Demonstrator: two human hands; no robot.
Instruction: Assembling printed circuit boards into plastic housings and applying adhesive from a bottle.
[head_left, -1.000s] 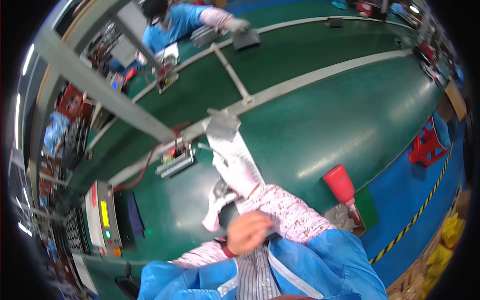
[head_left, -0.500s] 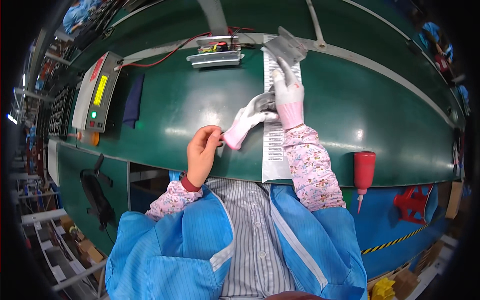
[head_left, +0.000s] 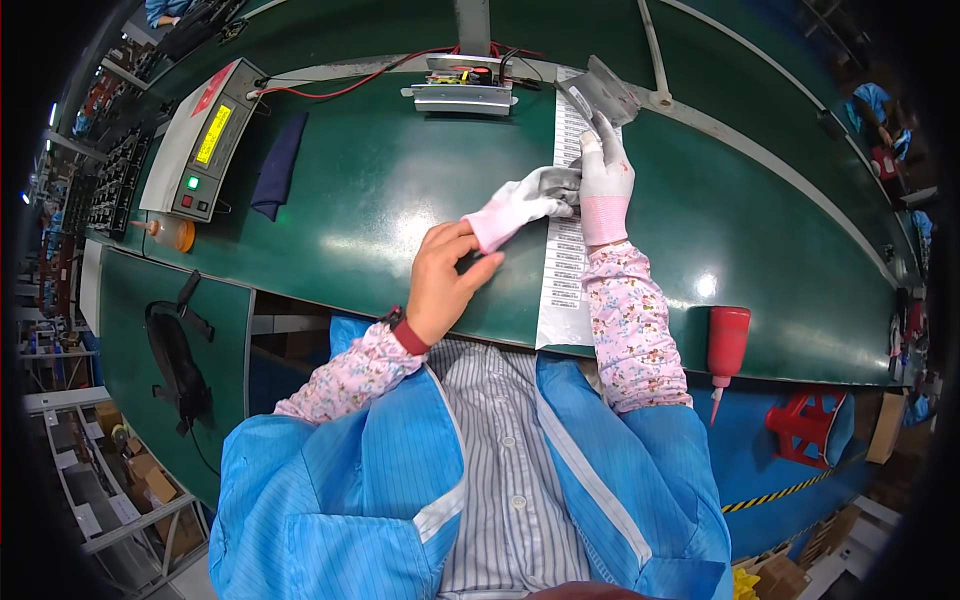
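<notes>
A loose white work glove [head_left: 515, 210] with grey fingers and a pink cuff hangs over the green bench. My right hand [head_left: 605, 178], wearing a matching glove, grips it by its grey finger end. My bare left hand [head_left: 445, 285] is at the cuff, its fingertips reaching the cuff's opening and its thumb held apart below. How far the fingertips go in is hidden. Under the right hand lies a long strip of printed labels [head_left: 563, 285]. Just beyond the right fingertips is a bent grey metal piece [head_left: 603, 92], at the strip's far end.
An open metal-cased circuit unit [head_left: 463, 97] with red wires stands at the back. To the left are a test instrument [head_left: 205, 140] with a lit yellow display, a dark blue cloth [head_left: 280, 170] and an orange-capped jar [head_left: 178, 235]. A red squeeze bottle [head_left: 727, 340] is by the right front edge.
My left hand has let go of its pinch on the cuff and turned, bringing its fingers to the opening. The loose glove has risen and stretched straighter; the whole view has shifted slightly.
</notes>
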